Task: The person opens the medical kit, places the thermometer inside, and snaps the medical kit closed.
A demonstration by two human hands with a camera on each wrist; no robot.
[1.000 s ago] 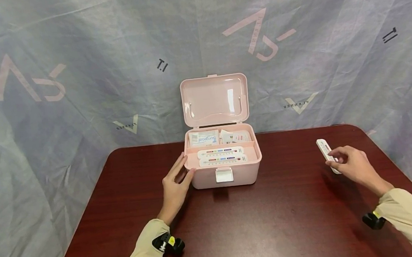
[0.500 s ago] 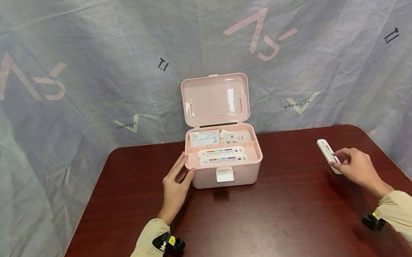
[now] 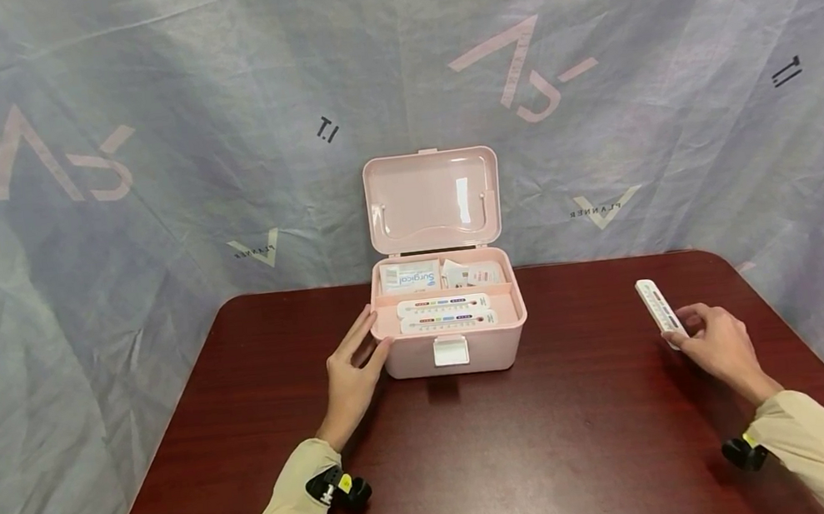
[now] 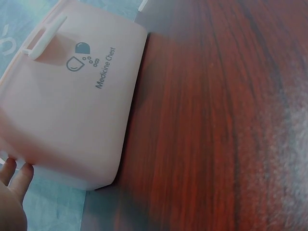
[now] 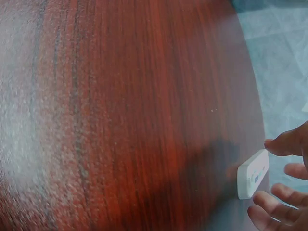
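Note:
A pink medicine chest stands on the table with its lid raised. My left hand rests against its left side, fingers fairly straight, with fingertips at the rim. In the left wrist view, two fingertips touch the chest's edge. Two white thermometers with coloured scales lie side by side in the front compartment. Off to the right, my right hand pinches another white thermometer near its closer end, between thumb and fingers. In the right wrist view that thermometer shows end-on, thumb above it, fingers below.
Behind the thermometers, a divider sets off a paper packet marked "Surgical" and some white sachets. A white latch hangs on the chest's front. The dark red table ends at a grey printed cloth behind.
My right hand has shifted its fingers lower along the thermometer, to its near end, and now grips it there. The left hand keeps its place against the chest.

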